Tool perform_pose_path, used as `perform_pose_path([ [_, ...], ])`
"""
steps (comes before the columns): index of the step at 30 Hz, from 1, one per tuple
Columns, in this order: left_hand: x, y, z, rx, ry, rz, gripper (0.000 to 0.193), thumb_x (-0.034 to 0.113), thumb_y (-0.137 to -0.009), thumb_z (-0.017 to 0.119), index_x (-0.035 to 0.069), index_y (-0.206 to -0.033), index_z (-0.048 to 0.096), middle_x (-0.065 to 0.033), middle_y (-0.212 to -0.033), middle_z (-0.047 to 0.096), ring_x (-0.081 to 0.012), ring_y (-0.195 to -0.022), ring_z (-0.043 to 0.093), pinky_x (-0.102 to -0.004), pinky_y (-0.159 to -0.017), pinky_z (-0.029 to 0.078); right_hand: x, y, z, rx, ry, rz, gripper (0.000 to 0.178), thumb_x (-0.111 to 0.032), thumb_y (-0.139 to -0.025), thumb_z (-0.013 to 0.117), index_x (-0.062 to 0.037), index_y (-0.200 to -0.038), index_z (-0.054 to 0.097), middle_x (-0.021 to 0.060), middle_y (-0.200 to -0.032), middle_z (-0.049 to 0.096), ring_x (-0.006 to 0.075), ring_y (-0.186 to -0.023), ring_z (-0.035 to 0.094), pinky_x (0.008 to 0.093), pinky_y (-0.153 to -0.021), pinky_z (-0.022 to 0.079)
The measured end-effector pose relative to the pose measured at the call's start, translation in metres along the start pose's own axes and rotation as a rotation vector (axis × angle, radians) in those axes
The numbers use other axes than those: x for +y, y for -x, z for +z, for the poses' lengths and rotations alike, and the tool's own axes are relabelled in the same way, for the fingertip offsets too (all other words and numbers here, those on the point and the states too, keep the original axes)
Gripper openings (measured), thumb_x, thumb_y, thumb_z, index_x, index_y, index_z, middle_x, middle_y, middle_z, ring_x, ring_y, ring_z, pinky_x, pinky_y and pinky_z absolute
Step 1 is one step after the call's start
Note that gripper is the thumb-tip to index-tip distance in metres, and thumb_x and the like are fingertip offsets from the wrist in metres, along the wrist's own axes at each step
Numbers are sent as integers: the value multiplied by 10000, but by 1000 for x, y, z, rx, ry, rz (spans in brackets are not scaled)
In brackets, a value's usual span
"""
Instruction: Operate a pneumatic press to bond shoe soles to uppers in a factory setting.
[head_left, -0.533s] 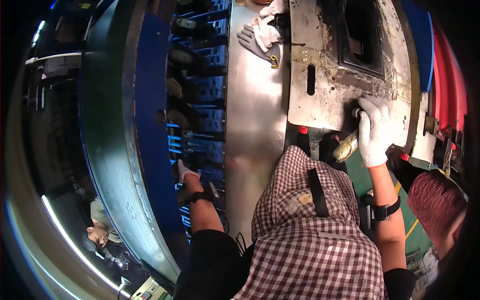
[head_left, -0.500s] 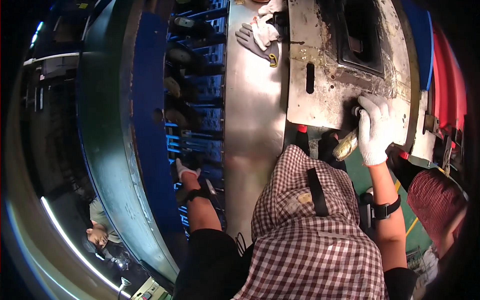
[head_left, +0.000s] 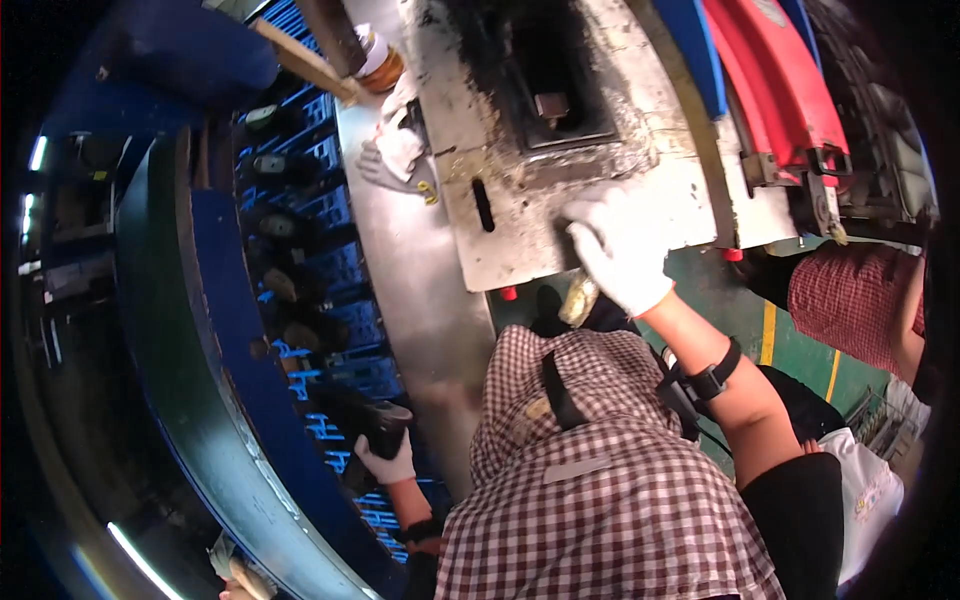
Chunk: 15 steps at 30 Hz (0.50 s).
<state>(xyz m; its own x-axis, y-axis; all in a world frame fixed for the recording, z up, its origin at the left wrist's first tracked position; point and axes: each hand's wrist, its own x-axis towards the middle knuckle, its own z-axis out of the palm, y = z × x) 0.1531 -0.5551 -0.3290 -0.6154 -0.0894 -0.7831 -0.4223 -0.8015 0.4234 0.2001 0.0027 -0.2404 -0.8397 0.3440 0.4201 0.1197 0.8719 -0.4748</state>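
My left hand [head_left: 388,462], in a white glove, is down at the rack of blue slats. Its fingers are closed on a dark shoe-shaped piece [head_left: 378,418], partly lost in shadow. My right hand [head_left: 622,250], also white-gloved, is closed at the near edge of a worn, stained metal plate [head_left: 540,255]. From under its fingers sticks a short, yellowish wrapped handle [head_left: 578,300]; the rest of that tool is hidden by the hand. Beyond the hand, a dark rectangular opening [head_left: 560,90] with a blackened rim is set in the plate.
A bare metal ledge [head_left: 385,250] runs between rack and plate, with a grey glove [head_left: 380,168] and white cloth [head_left: 400,148] on it. More dark shoe-shaped pieces [head_left: 275,225] sit along the rack. Red machinery [head_left: 770,80] stands right, near another person's checked garment [head_left: 850,300].
My view has turned, so the plate and ledge now slant. My left hand, earlier open-fingered over the rack, now has the dark shoe-shaped piece. My right hand stays at the plate's near edge.
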Motion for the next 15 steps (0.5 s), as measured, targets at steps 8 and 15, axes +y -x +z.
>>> perform_pose_path([
  [8,-130,79,213,-683,-480,-281,961,208,-749,741,21,-1598,330,-184,-1575,465,-384,-1432,478,-502,-1235,371,-79,-5,9,-573,-790,151,782,-317,-914,718,-56,-1534,319,263,-1486,432,399,-1394,432,440,-1167,359],
  [15,-187,106,361,-1091,-1022,398,988,192,-922,757,38,-1668,127,-220,-1698,253,-346,-1567,266,-464,-1275,201,-14,-70,-13,-142,-1106,526,1046,-332,-825,760,35,-1637,212,319,-1643,297,347,-1529,347,351,-1240,297],
])
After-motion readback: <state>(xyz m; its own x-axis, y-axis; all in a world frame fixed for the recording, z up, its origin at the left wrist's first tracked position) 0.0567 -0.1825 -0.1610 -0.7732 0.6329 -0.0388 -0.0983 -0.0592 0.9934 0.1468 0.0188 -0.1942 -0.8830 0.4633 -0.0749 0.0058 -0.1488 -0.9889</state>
